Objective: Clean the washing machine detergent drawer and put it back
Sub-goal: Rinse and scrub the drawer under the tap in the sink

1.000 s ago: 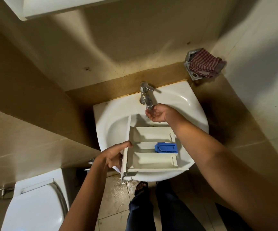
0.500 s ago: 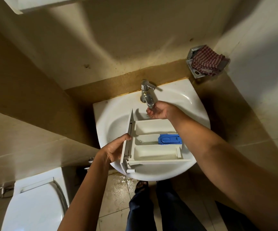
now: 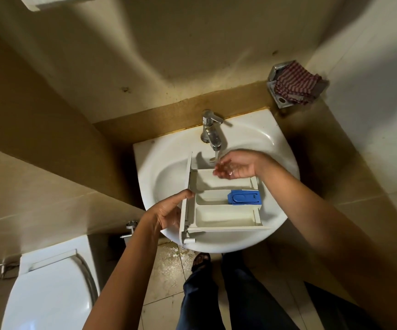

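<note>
**Q:** Where is the drawer, and how is it held?

**A:** The white detergent drawer [image 3: 221,220] lies across the sink [image 3: 159,177] with its compartments facing up. The left hand [image 3: 168,215] grips its front panel, thumb over the top edge, probably to steady it over the basin.

**Q:** And the other hand?

**A:** The right hand [image 3: 235,166] is open and cupped palm-up under the running tap [image 3: 211,132]. It holds only water, just above the far compartment, likely to splash it in.

**Q:** Anything nearby or in the way?

**A:** A blue insert [image 3: 244,197] sits in the middle compartment and may hide grime. A striped cloth [image 3: 297,85] rests on the wall to the right, and a toilet [image 3: 49,282] stands to the left.
</note>
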Demonstrator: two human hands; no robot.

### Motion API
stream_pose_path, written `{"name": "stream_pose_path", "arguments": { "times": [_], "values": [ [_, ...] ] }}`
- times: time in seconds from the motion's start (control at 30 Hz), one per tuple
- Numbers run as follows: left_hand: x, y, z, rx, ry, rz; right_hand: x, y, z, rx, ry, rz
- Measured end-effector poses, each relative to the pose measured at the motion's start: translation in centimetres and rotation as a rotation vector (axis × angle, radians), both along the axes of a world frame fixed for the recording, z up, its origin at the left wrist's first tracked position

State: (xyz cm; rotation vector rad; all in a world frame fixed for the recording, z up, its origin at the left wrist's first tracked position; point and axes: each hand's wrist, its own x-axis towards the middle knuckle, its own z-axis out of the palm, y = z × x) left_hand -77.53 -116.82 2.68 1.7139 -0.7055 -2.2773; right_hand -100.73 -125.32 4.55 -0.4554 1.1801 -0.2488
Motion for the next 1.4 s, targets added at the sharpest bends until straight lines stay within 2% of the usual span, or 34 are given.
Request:
{"name": "stream_pose_path", "arguments": {
  "times": [0.07, 0.2, 0.27, 0.33, 0.43, 0.63, 0.87, 0.93, 1.03, 1.1, 1.27, 1.4],
  "values": [
    [0.0, 0.0, 0.0, -0.005, -0.01, 0.003, 2.0, 2.3, 0.5, -0.177, 0.098, 0.207],
    [-0.2, 0.2, 0.4, -0.007, -0.001, 0.022, 5.1, 7.1, 0.4, -0.665, 0.475, 0.921],
    [-0.3, 0.3, 0.4, 0.005, 0.002, 0.052, 5.7, 9.0, -0.6, -0.793, 0.526, 1.042],
    [-0.4, 0.3, 0.5, 0.012, 0.001, 0.075, 5.4, 9.8, -1.5, -0.848, 0.564, 1.026],
    [-0.9, 0.6, 0.8, -0.009, -0.013, 0.079, 4.1, 9.4, -1.7, -0.815, 0.61, 1.006],
    [-1.2, 0.8, 1.3, -0.008, -0.048, 0.082, 5.1, 10.5, -2.6, -0.973, 0.866, 0.936],
    [-1.2, 1.0, 0.8, -0.066, -0.076, 0.103, 6.5, 10.6, -3.4, -0.902, 0.693, 0.668],
    [-1.3, 1.0, 0.9, -0.056, -0.09, 0.109, 5.2, 10.5, -3.3, -0.931, 0.703, 0.722],
    [-1.6, 1.0, 0.9, -0.039, -0.106, 0.114, 4.2, 10.4, -3.4, -1.018, 0.924, 0.915],
    [-1.9, 1.0, 1.1, -0.046, -0.086, 0.133, 5.3, 10.7, -3.5, -1.051, 0.988, 0.947],
    [-1.8, 1.0, 0.8, -0.088, -0.109, 0.176, 8.2, 10.4, -3.4, -0.994, 0.857, 0.725],
    [-1.0, 1.3, 0.9, -0.102, -0.129, 0.191, 6.1, 10.2, -3.4, -1.073, 0.779, 0.79]
  ]
}}
